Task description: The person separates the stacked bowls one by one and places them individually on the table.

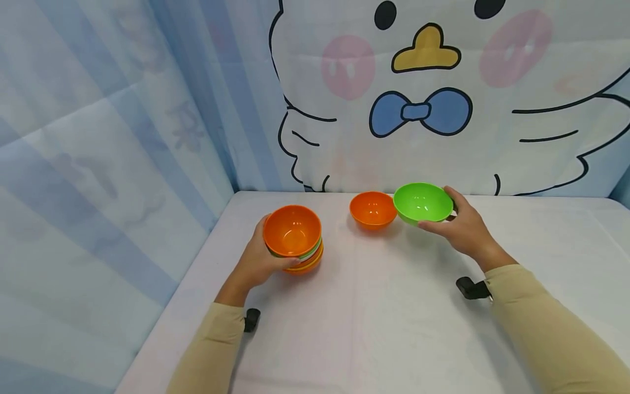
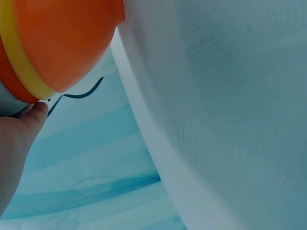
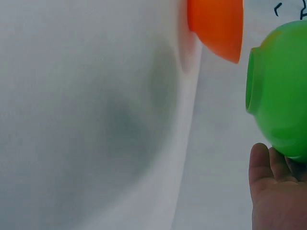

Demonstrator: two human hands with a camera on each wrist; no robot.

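Observation:
On the left of the table, my left hand (image 1: 261, 257) grips the side of a stack of nested bowls (image 1: 292, 232), with an orange bowl on top and green, white and orange-yellow rims below. The left wrist view shows the stack's lowest orange bowl (image 2: 72, 43) close to the tabletop; whether it touches is unclear. My right hand (image 1: 467, 227) pinches the rim of a green bowl (image 1: 423, 203), thumb on the near side, and holds it above the table. Behind and left of it stands a single orange bowl (image 1: 372, 210), upright on the table.
A white cloth covers the table (image 1: 374, 328). Along its far edge hangs a curtain (image 1: 418, 153) with a cartoon bird, and a blue striped curtain (image 1: 98, 191) hangs at the left side. Black wrist-camera mounts stick out at both sleeves.

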